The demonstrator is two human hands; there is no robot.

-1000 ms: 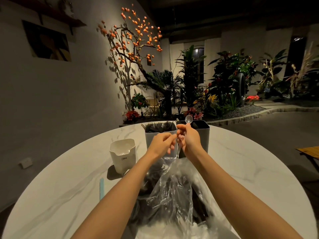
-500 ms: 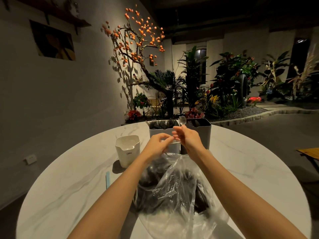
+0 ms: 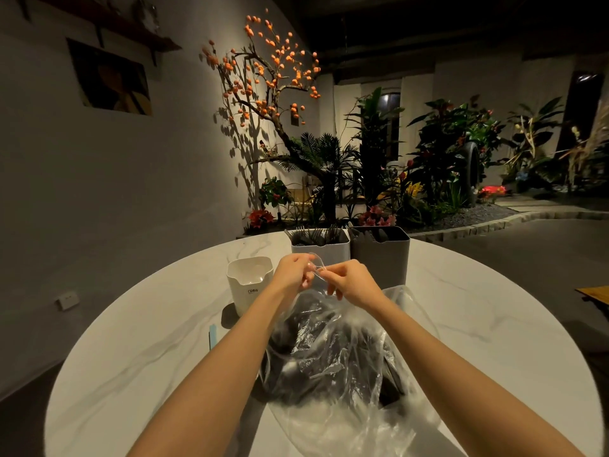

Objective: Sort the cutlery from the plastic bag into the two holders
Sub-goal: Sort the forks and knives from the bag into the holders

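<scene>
Left hand (image 3: 294, 271) and right hand (image 3: 350, 281) both pinch clear spoon (image 3: 315, 268) above plastic bag (image 3: 333, 357), just before white holder (image 3: 320, 250) and grey holder (image 3: 380, 255) on table (image 3: 138, 357).

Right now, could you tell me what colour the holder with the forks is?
White; the square plastic fork holder shows best in the head view, beside the dark grey one.

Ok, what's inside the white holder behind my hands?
The white holder holds dark forks standing upright, tines showing above its rim. Their handles and anything lower down are hidden by its wall.
</scene>
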